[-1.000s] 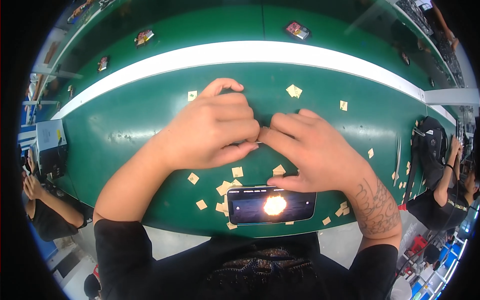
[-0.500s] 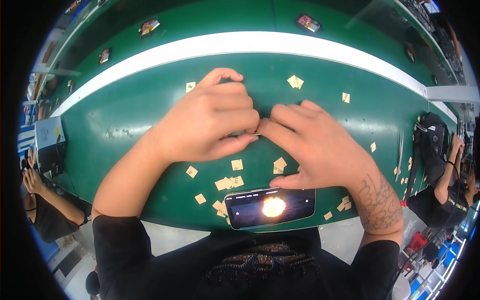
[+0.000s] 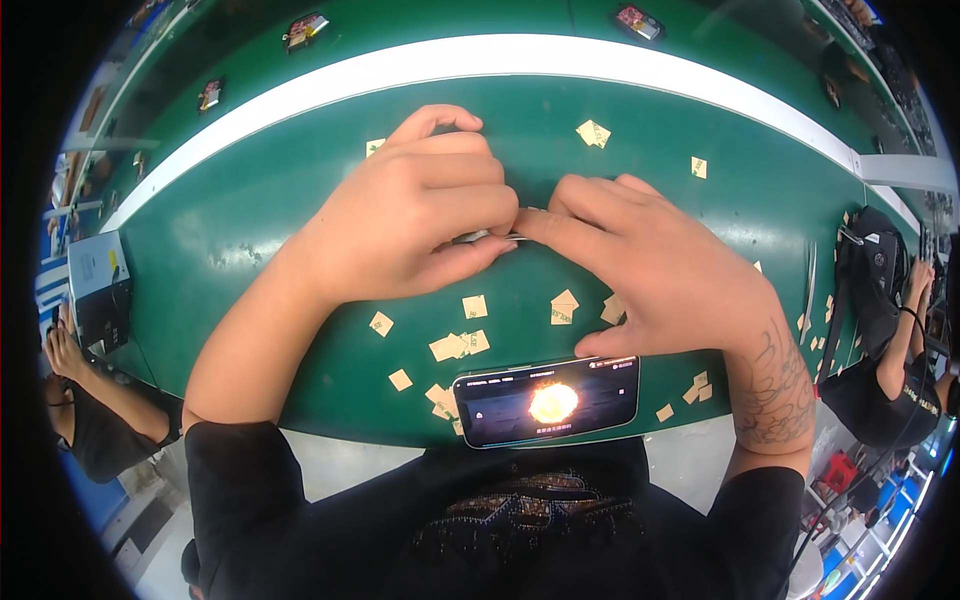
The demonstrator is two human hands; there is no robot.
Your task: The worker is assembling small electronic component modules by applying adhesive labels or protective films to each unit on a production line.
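Over the middle of the green table [image 3: 300, 330], my left hand [image 3: 425, 215] is closed, its thumb and index finger pinching something small. Only a thin, pale edge of it [image 3: 514, 238] shows; the rest is hidden by the fingers. My right hand [image 3: 650, 265] reaches across from the right, and its index fingertip meets the left fingertips at that edge. Its thumb is spread well apart, just above a phone [image 3: 548, 402] with a lit screen that lies near the table's front edge. Small cream paper squares [image 3: 474, 307] are scattered between my forearms.
More paper squares [image 3: 593, 133] lie farther back. Behind them runs a white rail [image 3: 520, 55], with small red-and-black devices [image 3: 638, 21] on the green surface beyond. A black bag [image 3: 870, 265] stands at the right and a box [image 3: 98, 275] at the left, with other people's arms [image 3: 125, 395] near both.
The view has shifted a little, so the table sits higher. My right hand has edged rightward, uncovering paper squares beside its thumb. The left hand keeps its pinch.
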